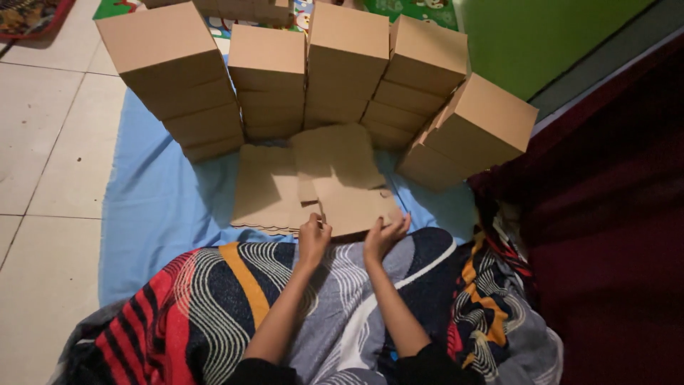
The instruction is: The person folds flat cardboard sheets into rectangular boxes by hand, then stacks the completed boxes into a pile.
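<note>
Here, a head view looks down on a person seated on the floor, lap covered by a striped blanket (235, 299) in red, black, grey and orange. Both bare forearms reach forward over the blanket to a flat cardboard blank (353, 192) that lies unfolded just beyond the knees. The left hand (313, 239) rests on the blank's near edge, fingers curled down onto the card; whether it pinches the edge or only presses on it cannot be told. The right hand (385, 235) lies just right of it, fingers bent over the same near edge, thumb side toward the left hand, touching the card rather than clenched around it. The two hands are near each other but apart.

The blank sits on top of a low pile of blanks (267, 189), which spreads to the left and rests on a blue sheet (153, 199). Beyond the pile, folded boxes stand in stacks forming an arc: a left stack (174, 78) leaning outward, two middle stacks (267, 78) and (345, 64) upright and touching, a fourth stack (417, 78) tilted right, and a right stack (477, 132) nearest the person, also tilted. Pale floor tiles (43, 142) lie to the left of the sheet. A dark red cloth (613, 214) fills the right side, with a green surface (541, 36) at far right.
</note>
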